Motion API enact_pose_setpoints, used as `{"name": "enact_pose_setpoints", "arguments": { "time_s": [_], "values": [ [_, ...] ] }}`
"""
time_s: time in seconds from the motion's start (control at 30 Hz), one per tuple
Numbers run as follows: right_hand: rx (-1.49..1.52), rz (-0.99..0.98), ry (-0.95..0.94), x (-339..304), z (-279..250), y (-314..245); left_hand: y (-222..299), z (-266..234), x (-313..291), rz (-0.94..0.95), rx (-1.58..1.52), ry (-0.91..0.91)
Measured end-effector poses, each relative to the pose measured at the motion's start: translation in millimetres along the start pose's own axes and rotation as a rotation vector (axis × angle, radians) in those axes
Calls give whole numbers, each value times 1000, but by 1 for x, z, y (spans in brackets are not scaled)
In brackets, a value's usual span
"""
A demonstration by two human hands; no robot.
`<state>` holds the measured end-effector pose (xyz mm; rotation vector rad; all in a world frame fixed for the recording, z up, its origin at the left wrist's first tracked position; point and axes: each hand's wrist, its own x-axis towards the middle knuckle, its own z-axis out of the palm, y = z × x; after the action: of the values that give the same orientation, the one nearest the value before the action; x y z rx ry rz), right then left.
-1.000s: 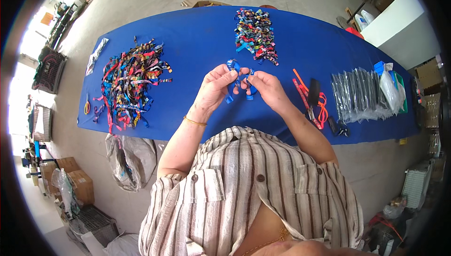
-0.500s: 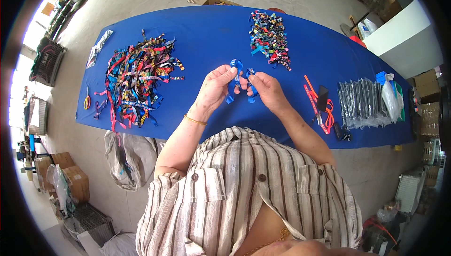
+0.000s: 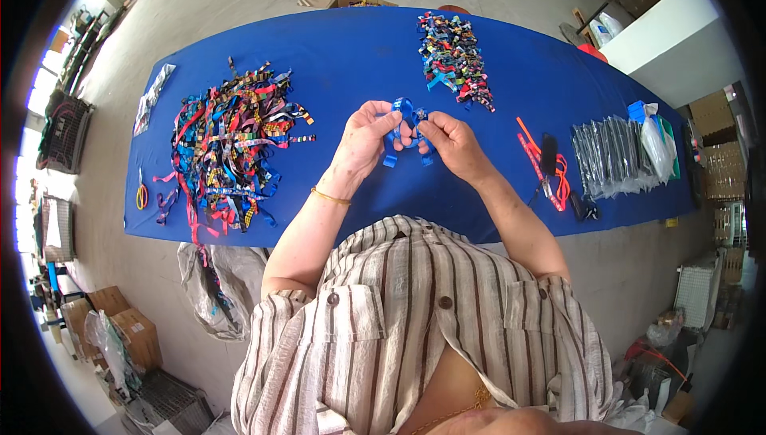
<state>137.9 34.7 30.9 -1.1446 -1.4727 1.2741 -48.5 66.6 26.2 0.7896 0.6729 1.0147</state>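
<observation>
I see both hands raised over the middle of the blue table [image 3: 343,60]. My left hand [image 3: 363,144] and right hand [image 3: 451,144] meet on one blue ribbon [image 3: 405,128], which is folded into loops between them. The fingers of each hand are drawn in narrow and pinch the ribbon: the left fingertips [image 3: 389,116] grip its left loop, the right fingertips [image 3: 423,120] grip its right loop. Two loose ribbon ends hang just below the fingertips, one on each side. A thin gold bracelet [image 3: 329,195] sits on the left wrist.

Well to the left of the left fingers lies a large pile of loose ribbons [image 3: 231,148] in mixed colours. Beyond the right fingers, toward the far table edge, lies a smaller pile of folded ribbons [image 3: 453,60]. To the right of the right fingers lie red-handled tools [image 3: 542,164], and further right a stack of clear plastic sleeves [image 3: 610,156]. Near the table's left edge, far from the left fingers, lies a small pair of scissors [image 3: 142,194].
</observation>
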Motion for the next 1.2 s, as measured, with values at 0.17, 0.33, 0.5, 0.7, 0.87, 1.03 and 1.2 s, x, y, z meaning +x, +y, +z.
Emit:
{"name": "enact_pose_setpoints", "arguments": {
  "time_s": [0.17, 0.33, 0.5, 0.7, 0.87, 1.03, 1.2],
  "values": [
    [-70, 7, -32, 2, 4, -5, 4, -4, -3, 68, 71, -44],
    [-175, -23, -46, -3, 11, -11, 4, -10, -8, 143, 229, -137],
    [-215, -17, -67, -11, 17, -27, 12, -10, -17, 82, 427, -210],
    [-315, 45, -135, -15, 15, -36, 15, -14, -20, 38, 588, -304],
    [-516, -3, -145, -15, 10, -37, 17, -4, -22, 24, 618, -272],
    [-193, 110, -194, -14, 9, -30, 16, -9, -20, 7, 455, -202],
    [-98, 141, -263, -18, 0, -22, 14, -11, -18, 65, 330, -194]
  ]
}}
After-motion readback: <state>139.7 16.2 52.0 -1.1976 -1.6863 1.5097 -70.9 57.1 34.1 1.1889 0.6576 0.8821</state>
